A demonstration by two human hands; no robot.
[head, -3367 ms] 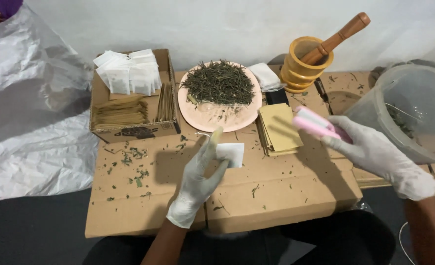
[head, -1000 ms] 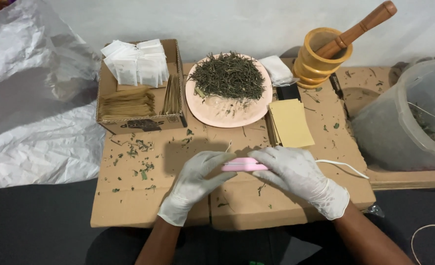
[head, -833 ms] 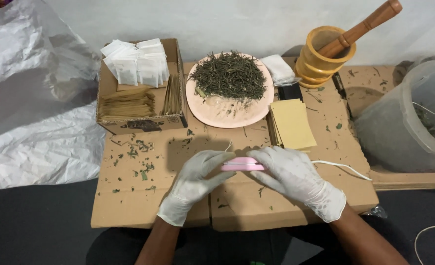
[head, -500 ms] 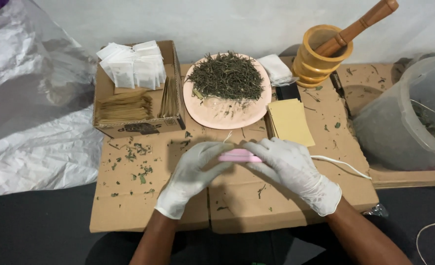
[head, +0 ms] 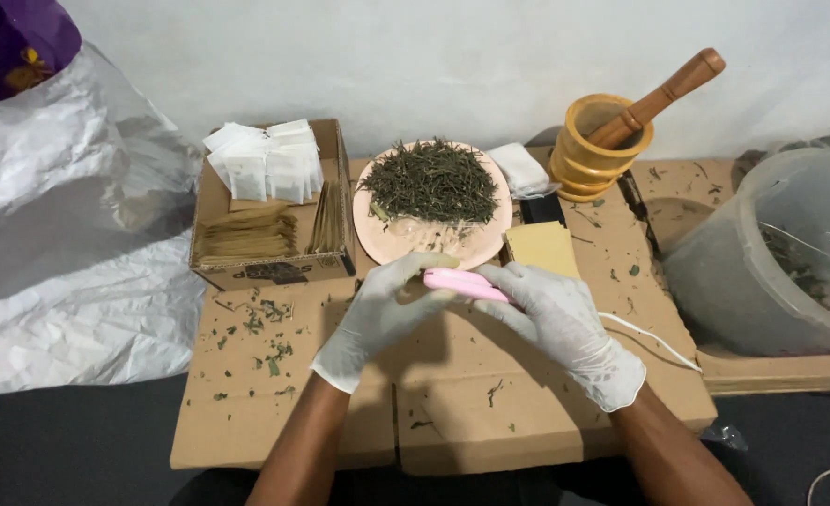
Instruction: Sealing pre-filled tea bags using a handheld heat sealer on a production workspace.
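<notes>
Both my hands wear white gloves and meet over the flattened cardboard sheet (head: 452,403). My right hand (head: 557,323) is wrapped around a slim pink hand-held sealer (head: 462,281), whose white cord (head: 654,342) trails off to the right. My left hand (head: 382,309) closes its fingers on the sealer's left end. No sachet shows between the hands. Just beyond the sealer lies a pink plate (head: 406,251) piled with dried green leaves (head: 431,180).
A cardboard box (head: 270,272) at the back left holds white sachets (head: 265,167) and tan slips. Tan envelopes (head: 541,245), a wooden mortar with pestle (head: 602,141) and a translucent tub (head: 771,262) stand to the right. Crinkled plastic sheeting (head: 59,244) lies left.
Earlier my left hand held a white sachet and my right hand held the sealer apart. They then came together low on the cardboard, and now sit farther from me, near the plate.
</notes>
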